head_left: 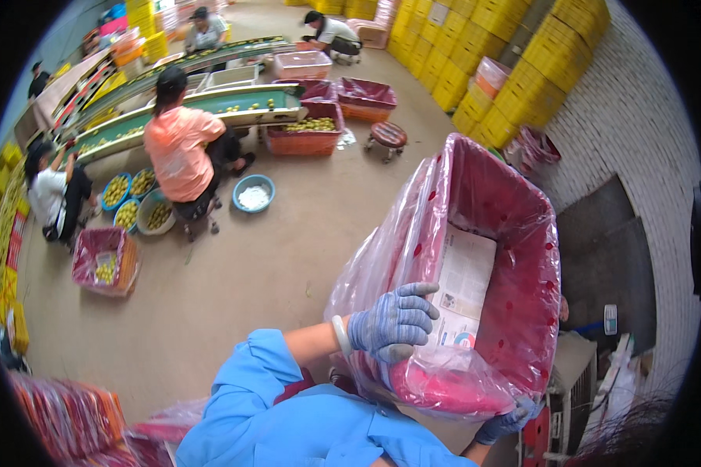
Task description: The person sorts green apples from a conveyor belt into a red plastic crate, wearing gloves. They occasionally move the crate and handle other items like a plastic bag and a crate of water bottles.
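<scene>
A tall crate lined with clear plastic over a dark red perforated liner (502, 210) stands right in front of me. Folded newspaper (466, 274) lies on its bottom. My left hand (394, 321), in a blue-grey knit glove with a pale bangle at the wrist, rests at the liner's near left rim, fingers spread; whether it pinches the film is unclear. At the near right corner, my right hand (508, 417), gloved alike, touches the plastic film, its fingers partly hidden. Between the hands, clear film lies bunched over the bright pink near rim (453, 388).
Conveyors (245, 108) carry round green fruit, with several people seated nearby. Basins of fruit (117, 191), a basin with white pieces (253, 194), a lined crate (106, 261) and a wheeled stool (388, 135) stand on the floor. Yellow crates (537, 70) are stacked along the brick wall.
</scene>
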A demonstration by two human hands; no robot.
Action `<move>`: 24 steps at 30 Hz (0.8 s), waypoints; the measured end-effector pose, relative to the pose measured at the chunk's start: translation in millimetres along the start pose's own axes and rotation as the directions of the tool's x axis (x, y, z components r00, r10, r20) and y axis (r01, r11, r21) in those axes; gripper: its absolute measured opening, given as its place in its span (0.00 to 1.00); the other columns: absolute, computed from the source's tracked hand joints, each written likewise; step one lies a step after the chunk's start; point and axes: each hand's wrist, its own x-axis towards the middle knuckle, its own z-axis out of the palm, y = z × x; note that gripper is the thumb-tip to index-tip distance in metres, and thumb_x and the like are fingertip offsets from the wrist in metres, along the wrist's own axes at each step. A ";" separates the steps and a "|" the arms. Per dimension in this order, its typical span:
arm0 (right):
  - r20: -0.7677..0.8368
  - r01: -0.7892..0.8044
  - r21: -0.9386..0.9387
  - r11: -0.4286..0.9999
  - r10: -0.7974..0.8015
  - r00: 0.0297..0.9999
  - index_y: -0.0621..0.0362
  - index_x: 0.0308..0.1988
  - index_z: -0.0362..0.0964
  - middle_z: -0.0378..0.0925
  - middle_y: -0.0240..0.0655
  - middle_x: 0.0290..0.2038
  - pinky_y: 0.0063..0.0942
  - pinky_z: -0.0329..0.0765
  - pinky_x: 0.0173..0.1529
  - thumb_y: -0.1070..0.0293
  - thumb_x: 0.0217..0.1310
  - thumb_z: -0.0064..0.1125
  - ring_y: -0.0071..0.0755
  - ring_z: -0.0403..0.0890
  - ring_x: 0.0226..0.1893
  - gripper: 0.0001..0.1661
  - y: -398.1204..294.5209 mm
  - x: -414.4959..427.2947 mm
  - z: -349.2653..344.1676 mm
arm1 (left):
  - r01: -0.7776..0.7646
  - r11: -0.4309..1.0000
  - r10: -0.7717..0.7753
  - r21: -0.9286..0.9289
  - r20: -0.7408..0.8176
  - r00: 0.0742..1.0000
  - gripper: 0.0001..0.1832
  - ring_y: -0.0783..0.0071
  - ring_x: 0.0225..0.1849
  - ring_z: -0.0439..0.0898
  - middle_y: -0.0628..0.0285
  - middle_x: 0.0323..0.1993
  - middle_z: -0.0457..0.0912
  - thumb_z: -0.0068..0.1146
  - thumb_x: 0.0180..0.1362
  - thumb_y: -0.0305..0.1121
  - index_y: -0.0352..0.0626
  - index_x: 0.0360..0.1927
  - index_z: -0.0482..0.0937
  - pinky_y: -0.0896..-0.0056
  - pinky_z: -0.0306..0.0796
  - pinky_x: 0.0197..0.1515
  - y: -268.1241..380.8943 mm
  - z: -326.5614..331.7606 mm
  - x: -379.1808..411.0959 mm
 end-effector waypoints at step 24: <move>-0.046 -0.309 -0.106 0.945 0.306 0.951 0.64 0.44 0.65 0.68 0.33 0.33 0.33 0.62 0.59 0.63 0.66 0.40 0.32 0.68 0.37 0.15 16.1 -9.1 14.2 | -0.352 0.928 0.337 -0.120 -0.124 0.933 0.19 0.66 0.17 0.69 0.63 0.14 0.66 0.53 0.49 0.45 0.46 0.12 0.64 0.58 0.73 0.45 -126.6 31.6 53.7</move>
